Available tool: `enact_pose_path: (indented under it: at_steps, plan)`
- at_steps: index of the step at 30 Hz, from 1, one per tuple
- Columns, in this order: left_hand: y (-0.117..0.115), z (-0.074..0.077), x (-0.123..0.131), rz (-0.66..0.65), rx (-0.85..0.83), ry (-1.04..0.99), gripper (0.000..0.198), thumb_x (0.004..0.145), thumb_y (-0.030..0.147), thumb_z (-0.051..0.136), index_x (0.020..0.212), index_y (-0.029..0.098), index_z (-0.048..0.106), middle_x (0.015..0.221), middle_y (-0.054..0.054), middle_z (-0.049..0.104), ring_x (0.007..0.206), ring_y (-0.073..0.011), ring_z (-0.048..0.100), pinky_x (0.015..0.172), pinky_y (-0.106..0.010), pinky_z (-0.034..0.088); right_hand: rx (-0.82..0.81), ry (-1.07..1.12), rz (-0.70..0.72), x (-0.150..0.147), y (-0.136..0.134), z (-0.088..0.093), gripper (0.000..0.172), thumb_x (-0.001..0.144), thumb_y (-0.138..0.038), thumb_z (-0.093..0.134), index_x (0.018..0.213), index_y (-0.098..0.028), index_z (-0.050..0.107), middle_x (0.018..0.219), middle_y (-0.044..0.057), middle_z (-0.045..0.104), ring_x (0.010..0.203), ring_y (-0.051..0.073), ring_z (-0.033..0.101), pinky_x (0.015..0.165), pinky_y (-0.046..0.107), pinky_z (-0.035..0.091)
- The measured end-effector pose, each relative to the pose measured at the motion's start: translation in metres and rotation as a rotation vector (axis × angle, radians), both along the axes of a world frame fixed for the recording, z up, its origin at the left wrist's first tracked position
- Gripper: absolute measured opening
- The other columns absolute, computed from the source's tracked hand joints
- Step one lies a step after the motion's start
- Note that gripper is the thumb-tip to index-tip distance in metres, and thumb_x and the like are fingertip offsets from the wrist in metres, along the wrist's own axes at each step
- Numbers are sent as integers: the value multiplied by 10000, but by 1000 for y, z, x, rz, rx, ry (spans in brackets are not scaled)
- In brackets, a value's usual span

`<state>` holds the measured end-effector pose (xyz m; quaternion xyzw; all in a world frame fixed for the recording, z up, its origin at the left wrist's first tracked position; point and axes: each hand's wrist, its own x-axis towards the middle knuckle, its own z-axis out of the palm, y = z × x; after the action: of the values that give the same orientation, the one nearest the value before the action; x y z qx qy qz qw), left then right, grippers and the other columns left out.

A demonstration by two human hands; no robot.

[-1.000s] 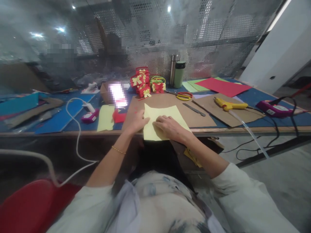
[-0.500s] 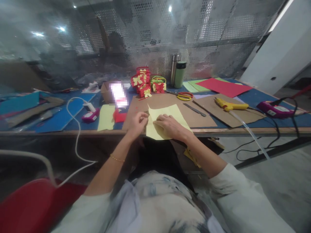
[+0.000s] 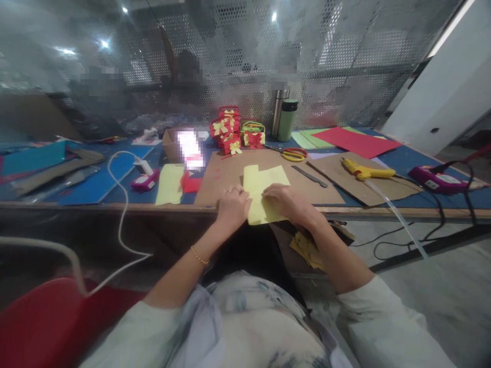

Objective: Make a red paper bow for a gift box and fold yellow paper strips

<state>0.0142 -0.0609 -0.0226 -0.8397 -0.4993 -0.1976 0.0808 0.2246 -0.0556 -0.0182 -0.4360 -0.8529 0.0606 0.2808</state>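
Observation:
A pale yellow sheet of paper (image 3: 268, 176) lies over the brown cardboard (image 3: 215, 176) at the table's front edge, its left side folded over in a strip. My left hand (image 3: 235, 204) is closed at that folded edge, the thumb side pressed on the paper. Bent over the right part of the same sheet, my right hand (image 3: 287, 202) keeps its fingers together against it; the fingertips are partly hidden. A flat grey metal blade (image 3: 310, 176) lies to the right of the sheet, and the scissors (image 3: 293, 153) with red and yellow handles lie behind it.
Red paper baskets with bows (image 3: 226, 133), a green tumbler (image 3: 287, 120) and a lit phone (image 3: 191, 148) stand at the back. A yellow glue gun (image 3: 366, 170) rests on cardboard at right. Another yellow sheet (image 3: 169, 184) and a white cable (image 3: 121, 204) are at left.
The paper's left edge has gone from standing up to lying folded over. My left hand has moved right onto the fold, and my right hand has shifted slightly right.

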Motion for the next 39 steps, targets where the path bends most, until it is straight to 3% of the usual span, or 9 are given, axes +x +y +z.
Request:
enact_pose_path:
  at_steps: [3,6,8,13,19,25,29,35,39]
  plan:
    - [4,-2,-1,-39,17,-16,215,1005,253,519,1004,191,725,1238,-138,705,1187,-307,597,997,-484,403,83,40,-98,5,-4,0,326,881,-26,484,951,-150,777,1038,148,745,985,249,670,878,350,521]
    - [11,1,-2,-95,-10,-9,165,994,237,547,1055,182,689,1308,-151,695,1345,-308,542,1104,-483,362,93,9,72,-2,-10,-1,332,903,-30,497,1054,-155,765,1132,151,746,1050,247,670,958,373,515]
    - [16,3,-2,-113,-39,16,157,993,261,566,1083,173,660,1237,-154,717,1318,-299,569,1128,-472,354,65,-34,152,-8,-13,-2,292,926,-58,524,1068,-156,759,1114,147,755,1039,240,678,974,380,517]
    - [22,8,-1,-109,-84,92,214,1035,330,504,1073,167,639,1103,-133,738,1038,-267,677,1020,-429,410,21,-12,149,-8,-19,-4,314,923,-57,526,1099,-173,759,1144,143,758,1064,232,688,985,391,537]
    - [21,7,0,-128,-109,114,293,1049,297,423,1194,181,650,1291,-157,688,1173,-291,635,1015,-449,387,-8,200,110,17,-22,-6,334,966,-150,488,1106,-209,786,1156,134,779,1095,258,712,992,439,560]
    - [29,6,-7,-139,-164,35,334,1025,330,453,1258,220,666,1332,-142,645,1194,-299,613,1021,-459,398,115,242,-273,65,-10,-3,375,946,-192,446,1093,-198,792,1083,126,793,995,266,734,898,397,553]
    - [44,11,-9,-103,-177,55,298,1015,304,450,1137,226,710,1256,-137,682,1212,-308,600,1001,-462,410,201,208,-598,101,6,8,374,920,-219,464,1119,-167,776,971,136,787,912,278,719,863,394,529]
    - [63,18,-11,-100,-137,20,345,1008,390,431,1007,192,713,1109,-143,724,1082,-320,638,914,-433,447,298,259,-1119,156,9,36,405,959,-275,422,1160,-138,746,1130,212,743,1045,340,671,918,459,497]
    - [66,14,-9,-78,-62,49,451,999,396,449,1343,206,669,1161,-159,702,1076,-341,616,899,-438,445,124,-18,-1244,194,8,46,413,978,-259,417,1181,-123,749,1204,245,695,1127,368,620,933,477,480]
